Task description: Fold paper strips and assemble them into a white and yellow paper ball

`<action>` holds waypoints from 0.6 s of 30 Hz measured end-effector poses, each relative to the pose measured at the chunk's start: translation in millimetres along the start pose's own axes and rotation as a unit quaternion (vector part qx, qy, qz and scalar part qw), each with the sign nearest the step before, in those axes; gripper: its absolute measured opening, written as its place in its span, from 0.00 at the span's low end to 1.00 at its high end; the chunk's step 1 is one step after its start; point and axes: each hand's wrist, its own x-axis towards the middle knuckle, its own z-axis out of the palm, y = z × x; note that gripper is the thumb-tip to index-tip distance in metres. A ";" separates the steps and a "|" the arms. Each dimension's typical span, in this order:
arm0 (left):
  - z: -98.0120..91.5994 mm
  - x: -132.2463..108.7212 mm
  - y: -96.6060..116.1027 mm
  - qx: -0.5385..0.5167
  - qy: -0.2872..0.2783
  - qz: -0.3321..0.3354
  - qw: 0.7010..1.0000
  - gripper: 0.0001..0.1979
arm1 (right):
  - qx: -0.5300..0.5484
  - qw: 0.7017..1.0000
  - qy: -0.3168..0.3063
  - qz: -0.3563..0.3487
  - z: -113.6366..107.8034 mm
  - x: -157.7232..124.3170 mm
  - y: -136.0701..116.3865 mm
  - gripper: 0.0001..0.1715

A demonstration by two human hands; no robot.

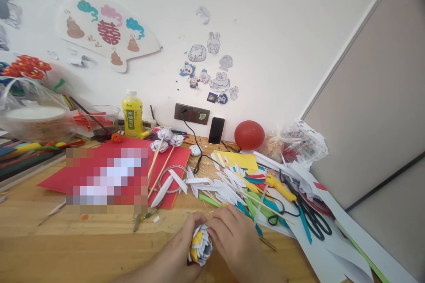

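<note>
A small layered paper piece point(201, 246), white with yellow strips, is between my two hands near the bottom centre. My left hand point(186, 245) wraps round its left side, thumb and fingers curled about it. On its right, my right hand point(232, 236) has its fingers bent in, with the fingertips pressed at its upper right edge. Folded white paper strips point(199, 181) lie just beyond my hands, beside a round hoop point(159, 179). White crumpled paper flowers point(165, 135) on wooden sticks rest on the red sheet point(136, 141).
Black scissors point(314, 219) and a yellow glue gun point(280, 187) lie at the right among paper scraps. A red balloon point(249, 135), a phone point(216, 130) and a yellow bottle point(132, 112) stand by the wall. A bagged bowl point(36, 119) is at the left.
</note>
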 end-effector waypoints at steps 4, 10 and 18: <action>-1.3 0.2 0.7 0.010 -0.006 0.009 1.000 0.22 | 0.010 0.999 -0.029 0.016 2.3 -2.0 0.0 0.11; -6.2 1.0 7.1 0.009 -0.022 -0.003 1.000 0.21 | -0.010 1.000 0.007 0.005 7.7 -5.4 3.0 0.09; -5.5 -1.2 6.2 0.020 -0.013 -0.008 1.000 0.20 | -0.025 1.000 0.000 -0.014 10.3 -6.7 4.7 0.08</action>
